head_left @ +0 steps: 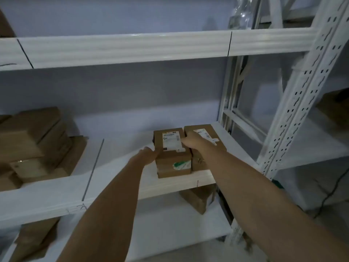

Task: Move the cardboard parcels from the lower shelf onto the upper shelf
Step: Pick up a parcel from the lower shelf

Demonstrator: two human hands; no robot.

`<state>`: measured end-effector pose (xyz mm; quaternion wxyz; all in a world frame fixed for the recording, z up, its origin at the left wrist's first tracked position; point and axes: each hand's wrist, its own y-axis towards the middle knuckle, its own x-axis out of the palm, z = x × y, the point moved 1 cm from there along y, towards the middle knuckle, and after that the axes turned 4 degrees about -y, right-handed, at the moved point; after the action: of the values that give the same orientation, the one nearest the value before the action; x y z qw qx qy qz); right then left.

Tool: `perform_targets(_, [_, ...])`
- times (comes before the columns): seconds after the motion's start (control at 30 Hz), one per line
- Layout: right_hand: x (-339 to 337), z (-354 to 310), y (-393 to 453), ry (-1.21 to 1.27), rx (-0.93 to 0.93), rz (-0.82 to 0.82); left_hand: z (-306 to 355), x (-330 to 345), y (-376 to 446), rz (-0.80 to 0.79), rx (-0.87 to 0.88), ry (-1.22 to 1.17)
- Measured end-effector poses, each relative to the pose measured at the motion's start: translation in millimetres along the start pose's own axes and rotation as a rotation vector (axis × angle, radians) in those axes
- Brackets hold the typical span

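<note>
Two brown cardboard parcels with white labels stand side by side on the white middle shelf (117, 188), at its right end. My left hand (150, 155) presses the left side of the left parcel (172, 163). My right hand (190, 141) lies across that parcel's top right edge, in the gap next to the right parcel (207, 137). Both hands clamp the left parcel, which rests on the shelf. One more parcel (198, 199) lies on the shelf below, partly hidden by the shelf edge. The shelf above (132, 48) shows only its front rail.
A stack of several cardboard parcels (35, 140) fills the left end of the middle shelf. More brown parcels (35, 241) sit at the lower left. A perforated white upright (302, 103) stands on the right, with another rack and a box (332, 108) behind it. A clear bottle (241, 14) stands on the top shelf.
</note>
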<state>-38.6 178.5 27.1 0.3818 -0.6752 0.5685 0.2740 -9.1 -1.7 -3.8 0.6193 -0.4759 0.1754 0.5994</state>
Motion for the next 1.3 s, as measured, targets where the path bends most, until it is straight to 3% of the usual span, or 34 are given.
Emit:
perform_targets(0.17, [2,0,30,0.091,0.036,-0.009,14,8,23,-0.051,-0.057,-0.211])
perform_targets(0.6, [11,-7,62,0.005,0.121,0.082,8,17,48,-0.174,-0.172,-0.673])
perform_targets(0.87, [19,-10,67,0.415,0.181,0.096,-9,-4,48,-0.074,-0.091,-0.837])
perform_targets(1.03, [20,-24,57,0.672,0.038,0.007,-17,-27,37,0.006,-0.043,-0.934])
perform_targets(1.3, [45,-42,36,0.717,-0.052,-0.118,-45,-39,17,0.108,-0.046,-0.955])
